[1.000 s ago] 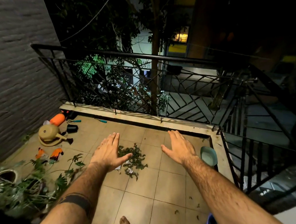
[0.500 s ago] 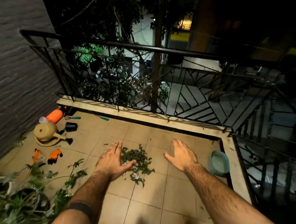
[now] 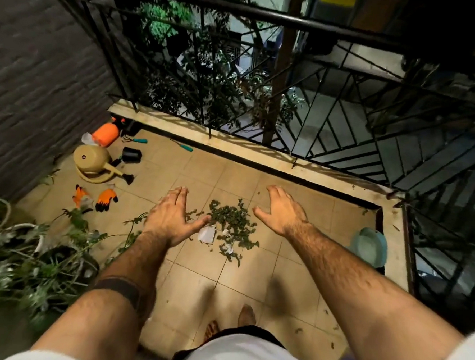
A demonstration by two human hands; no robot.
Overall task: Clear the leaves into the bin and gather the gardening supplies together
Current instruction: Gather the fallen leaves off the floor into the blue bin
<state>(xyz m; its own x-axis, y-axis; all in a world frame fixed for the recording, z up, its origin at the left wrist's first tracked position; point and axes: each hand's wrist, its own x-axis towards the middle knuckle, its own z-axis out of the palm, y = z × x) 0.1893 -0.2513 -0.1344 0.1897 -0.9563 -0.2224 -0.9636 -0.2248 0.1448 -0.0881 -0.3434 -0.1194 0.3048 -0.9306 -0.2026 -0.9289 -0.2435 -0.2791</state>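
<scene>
A pile of green leaves [image 3: 233,221] with scraps of white paper [image 3: 207,234] lies on the tiled balcony floor. My left hand [image 3: 172,217] hovers open just left of the pile, thumb near its edge. Open as well, my right hand [image 3: 280,210] is held just right of it, holding nothing. At the back left lie a tan watering can [image 3: 93,164], an orange sprayer bottle [image 3: 106,134], a black pot [image 3: 132,155], orange gloves [image 3: 105,199] and two teal-handled tools [image 3: 139,140] [image 3: 185,147]. A teal bin [image 3: 369,246] stands at the right edge.
Potted plants [image 3: 34,262] crowd the left side against a brick wall [image 3: 32,72]. A black metal railing [image 3: 294,75] bounds the balcony at the back and right. My bare feet [image 3: 246,315] stand below the pile. Stray leaves [image 3: 298,330] dot the near tiles.
The view has tilted down and both hands have lowered toward the leaf pile, staying on either side of it. My feet and shorts have come into view.
</scene>
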